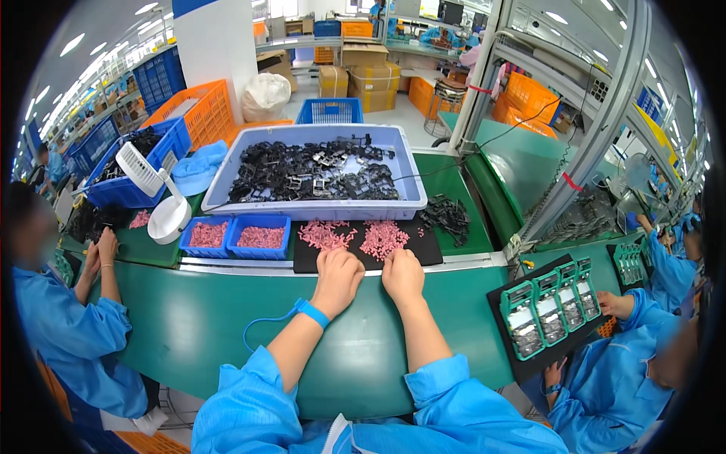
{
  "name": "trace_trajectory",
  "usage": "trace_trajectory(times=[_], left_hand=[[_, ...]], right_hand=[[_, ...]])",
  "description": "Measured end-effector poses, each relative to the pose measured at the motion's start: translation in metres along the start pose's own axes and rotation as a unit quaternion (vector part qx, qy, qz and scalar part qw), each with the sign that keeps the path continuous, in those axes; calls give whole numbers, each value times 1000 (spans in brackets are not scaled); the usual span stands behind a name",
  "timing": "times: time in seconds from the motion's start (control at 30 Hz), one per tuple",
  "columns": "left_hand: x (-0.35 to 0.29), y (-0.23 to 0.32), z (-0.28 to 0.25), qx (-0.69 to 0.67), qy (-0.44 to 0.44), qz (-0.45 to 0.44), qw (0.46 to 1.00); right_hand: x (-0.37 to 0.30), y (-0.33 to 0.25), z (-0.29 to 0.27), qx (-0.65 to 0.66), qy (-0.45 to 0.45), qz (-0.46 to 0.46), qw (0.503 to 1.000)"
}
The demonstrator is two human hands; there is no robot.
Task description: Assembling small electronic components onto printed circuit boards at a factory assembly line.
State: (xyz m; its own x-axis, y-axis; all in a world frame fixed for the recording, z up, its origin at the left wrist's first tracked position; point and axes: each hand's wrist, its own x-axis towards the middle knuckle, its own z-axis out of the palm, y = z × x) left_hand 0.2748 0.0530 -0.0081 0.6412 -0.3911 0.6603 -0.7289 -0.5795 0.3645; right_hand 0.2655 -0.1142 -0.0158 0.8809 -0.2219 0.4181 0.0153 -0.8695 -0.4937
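Note:
Two heaps of small pink parts, a left heap [327,233] and a right heap [384,237], lie on a black mat [429,248]. My left hand [338,274] rests at the near edge of the left heap, its fingers curled together and pointing down. Beside it, my right hand [402,274] is closed at the near edge of the right heap, thumb toward the left hand. Whatever either hand's fingertips hold is hidden or too small to make out. A blue wrist strap [311,313] with a cord circles my left wrist.
Behind the mat stands a large pale-blue tub [318,209] of black plastic frames. Two blue bins [261,253] of pink parts sit left of the mat, near a white fan [169,219]. Black parts [446,218] lie rightward. Co-workers flank me; green fixtures [523,321] stand right.

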Motion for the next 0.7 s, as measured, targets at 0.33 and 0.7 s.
trace_trajectory(times=[0.33,0.7], left_hand=[[-36,32,-23,-264,110,-287,914],[-41,28,-31,-29,130,-185,974]], right_hand=[[-18,-35,10,348,-50,-45,935],[-54,-42,3,535,-191,80,819]])
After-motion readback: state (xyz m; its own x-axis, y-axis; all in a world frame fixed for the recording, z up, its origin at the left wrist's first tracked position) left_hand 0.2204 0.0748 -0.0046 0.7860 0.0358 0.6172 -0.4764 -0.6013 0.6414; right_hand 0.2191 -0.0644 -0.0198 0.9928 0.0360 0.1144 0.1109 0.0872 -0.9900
